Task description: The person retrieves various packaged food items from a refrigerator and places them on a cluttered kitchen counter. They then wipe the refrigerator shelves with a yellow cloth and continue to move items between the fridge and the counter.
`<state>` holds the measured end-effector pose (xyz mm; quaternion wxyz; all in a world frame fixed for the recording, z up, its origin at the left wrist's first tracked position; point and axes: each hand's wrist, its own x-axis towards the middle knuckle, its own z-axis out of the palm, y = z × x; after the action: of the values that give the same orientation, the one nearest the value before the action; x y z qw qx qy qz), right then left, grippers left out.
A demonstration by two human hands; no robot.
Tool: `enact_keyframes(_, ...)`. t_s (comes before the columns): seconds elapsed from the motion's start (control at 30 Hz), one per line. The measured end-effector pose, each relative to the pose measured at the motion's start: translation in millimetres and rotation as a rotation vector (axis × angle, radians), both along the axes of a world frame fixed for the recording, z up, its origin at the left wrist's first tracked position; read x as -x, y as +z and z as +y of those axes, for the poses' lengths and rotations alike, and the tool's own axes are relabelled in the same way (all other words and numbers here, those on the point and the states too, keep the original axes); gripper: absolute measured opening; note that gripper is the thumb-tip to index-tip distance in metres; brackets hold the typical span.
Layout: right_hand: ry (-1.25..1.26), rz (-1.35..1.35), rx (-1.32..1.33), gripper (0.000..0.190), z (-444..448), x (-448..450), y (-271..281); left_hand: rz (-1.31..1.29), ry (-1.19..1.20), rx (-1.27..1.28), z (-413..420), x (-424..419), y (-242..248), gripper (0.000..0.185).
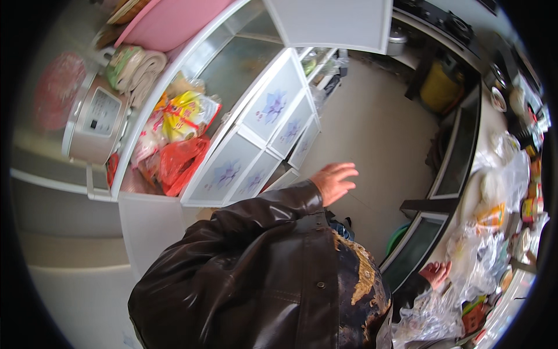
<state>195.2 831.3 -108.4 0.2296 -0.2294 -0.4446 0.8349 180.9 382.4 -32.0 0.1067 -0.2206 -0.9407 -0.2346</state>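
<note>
My left hand (pixel 335 182) is in mid-air over the tiled floor (pixel 370 139), fingers apart and holding nothing, its arm in a dark brown leather jacket sleeve (pixel 257 205). To its left stands a white cabinet with flower-decorated doors (pixel 273 107). An open upper compartment of it holds a red plastic bag (pixel 184 163) and a yellow printed bag (pixel 185 115). Low on the right, my right hand (pixel 436 274) is at the counter's edge beside clear plastic bags (pixel 473 261). Its fingers are partly bent; whether they touch a bag is not plain.
A rice cooker (pixel 96 124), a folded cloth (pixel 146 72) and a pink basin (pixel 174 24) stand on the cabinet. Beyond the floor are a yellow gas cylinder (pixel 440 87), a metal pot (pixel 396 41) and a gas stove (pixel 457 26). Jars and bags crowd the right counter.
</note>
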Motion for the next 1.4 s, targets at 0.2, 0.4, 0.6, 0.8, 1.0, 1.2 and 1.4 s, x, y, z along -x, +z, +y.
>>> enact_keyframes(0.2, 0.438, 0.124, 0.033, 0.028, -81.6, 76.9, -14.5, 0.119, 0.563, -0.032, -112.7, -40.1, 33.4, 0.025)
enact_keyframes(0.4, 0.605, 0.044, 0.069, 0.02, -191.9, 97.1, 8.3, 0.183, 0.827, 0.042, -207.1, -71.3, 46.5, 0.025)
enact_keyframes(0.6, 0.718, 0.01, 0.127, 0.016, -304.7, 101.4, 23.0, 0.213, 0.831, -0.026, -260.6, -74.0, 40.6, 0.025)
enact_keyframes(0.8, 0.656, -0.052, 0.003, 0.009, -368.2, 103.4, 44.3, 0.179, 0.739, -0.146, -288.0, -55.9, 16.1, 0.024)
enact_keyframes(1.0, 0.353, -0.172, -0.179, 0.034, -367.2, 90.1, 62.1, 0.082, 0.545, -0.272, -283.7, -17.8, -13.6, 0.025)
enact_keyframes(1.2, 0.354, -0.175, -0.088, 0.04, -309.5, 70.0, 60.7, -0.027, 0.327, -0.223, -230.2, 20.6, -13.0, 0.028)
enact_keyframes(1.4, 0.176, -0.218, -0.056, 0.039, -254.1, 41.3, 55.7, -0.063, 0.163, -0.214, -163.6, 38.7, -16.1, 0.027)
